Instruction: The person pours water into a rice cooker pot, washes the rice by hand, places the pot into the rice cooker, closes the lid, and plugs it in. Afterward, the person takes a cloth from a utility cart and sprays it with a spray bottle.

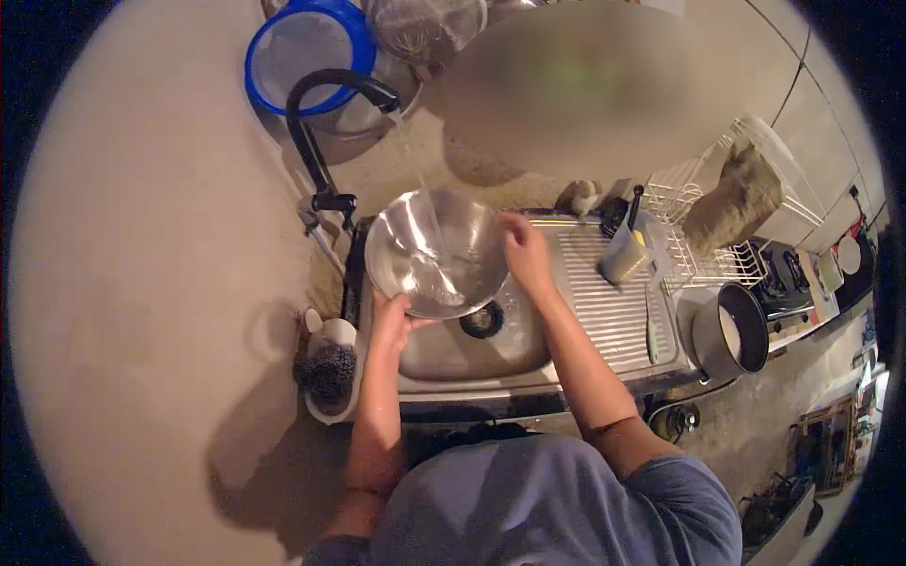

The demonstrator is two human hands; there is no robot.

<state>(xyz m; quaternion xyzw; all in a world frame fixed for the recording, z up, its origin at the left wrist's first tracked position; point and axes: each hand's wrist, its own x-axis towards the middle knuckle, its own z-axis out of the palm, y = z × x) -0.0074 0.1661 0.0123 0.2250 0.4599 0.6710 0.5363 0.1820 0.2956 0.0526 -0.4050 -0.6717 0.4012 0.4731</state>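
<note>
A shiny metal bowl (477, 253) is held over the sink (510, 354), its inside facing up. Water runs into it from the black faucet (330, 77). My left hand (389, 324) grips the bowl's lower left side, thumb near the rim and the other fingers partly hidden beneath. At the right rim, my right hand (525, 249) has its fingers curled against the edge. The black drain (482, 320) shows partly below the bowl.
Right of the sink, a ribbed drainboard (604, 316) carries a clear cup (625, 257) and a green-handled utensil (652, 340). Beyond are a white dish rack (713, 269) and a pot (722, 332). A holder with a dark scrubber (328, 375) sits left. A blue-rimmed sieve (307, 57) stands behind.
</note>
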